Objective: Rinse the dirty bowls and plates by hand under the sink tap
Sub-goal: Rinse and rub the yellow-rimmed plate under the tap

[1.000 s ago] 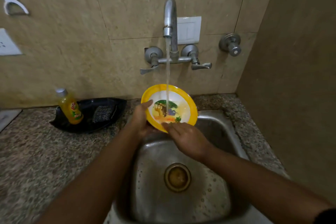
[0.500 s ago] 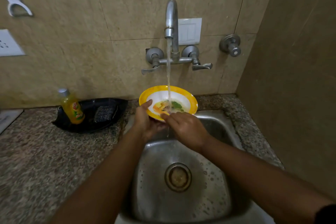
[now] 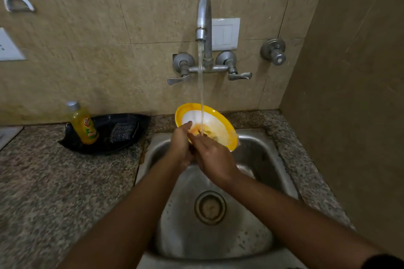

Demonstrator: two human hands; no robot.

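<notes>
Tilted flatter since half a sec ago: round yellow-rimmed plastic plate with white centre and printed picture now faces up into the stream, and right hand has slid further onto its face.

Landmark = curved chrome wall tap. Plate sits straight below the spout, over the back edge of the steel sink basin, so water lands mid-plate and runoff drops into the basin, not on the speckled granite counter. Left hand grips the near-left rim, thumb on top, fingers curled under (hidden) to steady it. Right hand's fingers lie straight and together on the wet picture, prob. rubbing residue loose. Down-left of tap: yellow dish-soap bottle and dark scrub pad in black tray, w/in reach.
</notes>
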